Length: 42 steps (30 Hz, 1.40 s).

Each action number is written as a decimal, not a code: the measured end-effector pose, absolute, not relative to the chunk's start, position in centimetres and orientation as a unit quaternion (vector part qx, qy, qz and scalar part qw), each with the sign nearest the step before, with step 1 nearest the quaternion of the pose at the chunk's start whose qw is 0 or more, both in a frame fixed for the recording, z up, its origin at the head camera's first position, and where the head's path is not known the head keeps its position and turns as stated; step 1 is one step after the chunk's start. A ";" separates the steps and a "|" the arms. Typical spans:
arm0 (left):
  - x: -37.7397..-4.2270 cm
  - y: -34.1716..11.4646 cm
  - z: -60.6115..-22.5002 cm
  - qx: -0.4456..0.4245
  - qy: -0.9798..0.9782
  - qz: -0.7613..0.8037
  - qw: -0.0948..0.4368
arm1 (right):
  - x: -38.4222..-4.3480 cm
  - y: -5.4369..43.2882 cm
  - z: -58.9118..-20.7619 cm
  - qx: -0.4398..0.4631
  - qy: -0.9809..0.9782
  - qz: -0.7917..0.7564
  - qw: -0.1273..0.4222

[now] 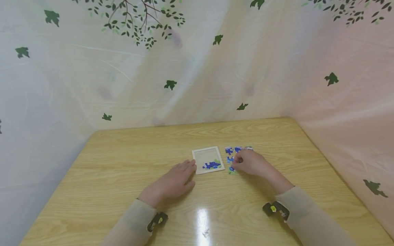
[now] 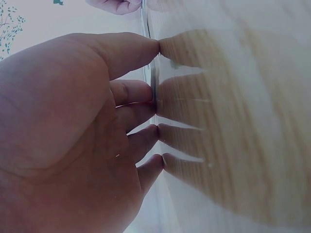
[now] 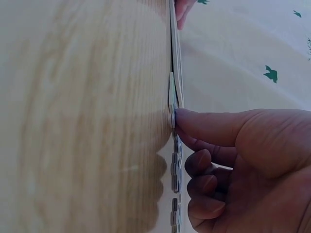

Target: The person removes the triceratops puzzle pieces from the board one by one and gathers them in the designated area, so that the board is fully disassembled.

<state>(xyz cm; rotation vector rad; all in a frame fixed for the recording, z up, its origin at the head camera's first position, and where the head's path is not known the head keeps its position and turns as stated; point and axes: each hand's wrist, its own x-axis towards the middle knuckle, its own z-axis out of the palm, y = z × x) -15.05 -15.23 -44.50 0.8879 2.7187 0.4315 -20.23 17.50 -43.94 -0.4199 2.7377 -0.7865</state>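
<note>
A square puzzle frame with a pale border lies on the table. Joined blue and green puzzle pieces fill its lower part. My left hand rests with spread, relaxed fingers at the frame's left edge; its fingertips meet the tabletop there. To the right of the frame, my right hand pinches a blue and green puzzle piece between thumb and index finger. In the right wrist view this piece stands close to the table, and the other fingers curl in.
Several loose puzzle pieces lie in rows right of the frame, some partly behind my right hand. The wooden table reaches back to a pale curtain printed with leaves and birds. Both wrists wear dark straps.
</note>
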 end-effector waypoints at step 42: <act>-15.3 -15.4 -44.9 0.307 0.935 0.132 0.119 | -21.9 10.3 -43.5 -0.219 0.909 -0.324 0.142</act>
